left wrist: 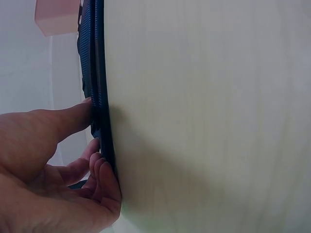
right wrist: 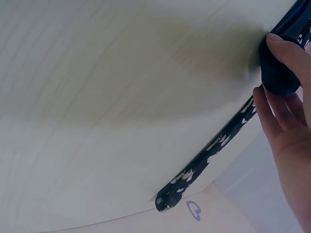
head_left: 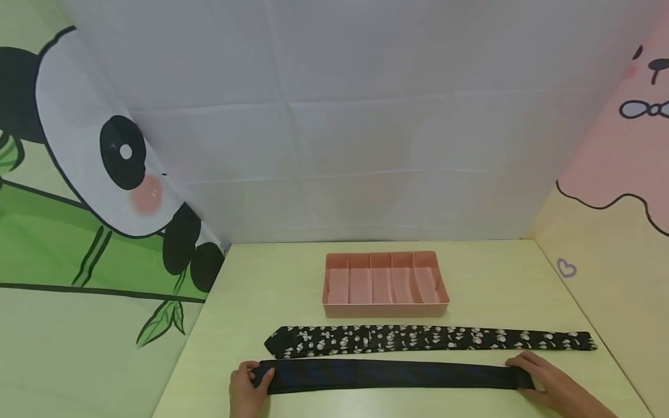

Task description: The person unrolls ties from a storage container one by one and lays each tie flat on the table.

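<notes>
A folded dark navy necktie (head_left: pixel 392 374) lies lengthwise along the front of the table. My left hand (head_left: pixel 248 390) grips its left end, thumb on one edge and fingers at the other; the left wrist view shows its stacked layers (left wrist: pixel 95 63) edge-on. At the opposite end my right hand (head_left: pixel 554 388) holds the rounded fold (right wrist: pixel 279 73) between thumb and fingers. Just behind, parallel to it, a black necktie with a pale print (head_left: pixel 428 338) is stretched out, its pointed tip toward the left. Its narrow end (right wrist: pixel 189 174) shows beyond my right hand (right wrist: pixel 291 116) in the right wrist view.
Behind both ties stands a pink tray (head_left: pixel 385 311) split into several compartments by upright dividers. The pale wooden table (head_left: pixel 272 278) meets a white cloth backdrop (head_left: pixel 366 174), with a printed panda panel (head_left: pixel 83 145) on the left and a pink-and-cream panel (head_left: pixel 601 255) on the right.
</notes>
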The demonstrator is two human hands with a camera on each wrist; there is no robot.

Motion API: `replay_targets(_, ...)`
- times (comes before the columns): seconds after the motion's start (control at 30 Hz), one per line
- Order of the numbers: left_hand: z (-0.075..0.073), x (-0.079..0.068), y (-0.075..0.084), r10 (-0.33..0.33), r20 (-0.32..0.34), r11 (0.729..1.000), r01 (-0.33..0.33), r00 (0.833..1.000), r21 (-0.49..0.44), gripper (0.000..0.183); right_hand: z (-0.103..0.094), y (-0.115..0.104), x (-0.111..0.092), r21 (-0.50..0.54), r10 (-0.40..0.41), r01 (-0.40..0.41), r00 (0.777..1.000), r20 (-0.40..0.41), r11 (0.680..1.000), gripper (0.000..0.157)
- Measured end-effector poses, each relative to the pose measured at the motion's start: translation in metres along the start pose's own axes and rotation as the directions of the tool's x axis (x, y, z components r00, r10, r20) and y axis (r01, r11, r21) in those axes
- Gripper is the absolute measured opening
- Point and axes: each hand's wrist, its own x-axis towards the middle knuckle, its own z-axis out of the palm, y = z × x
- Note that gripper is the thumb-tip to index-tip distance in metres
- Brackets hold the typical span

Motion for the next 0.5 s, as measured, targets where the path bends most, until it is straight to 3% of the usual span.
replay_targets(0.3, -0.002, -0.001, 0.002, 0.006, 0.019, 1.0, -0.006, 1.0, -0.001, 0.041, -0.001, 0.008, -0.008, -0.022, 0.016, -0.017, 0.999, -0.032, 1.0, 0.043)
replay_targets(0.5, -0.003, -0.001, 0.001, -0.003, 0.021, 1.0, 0.003, 1.0, 0.004, 0.041, -0.001, 0.012, -0.011, -0.043, -0.019, 0.016, 0.998, -0.056, 0.999, 0.042)
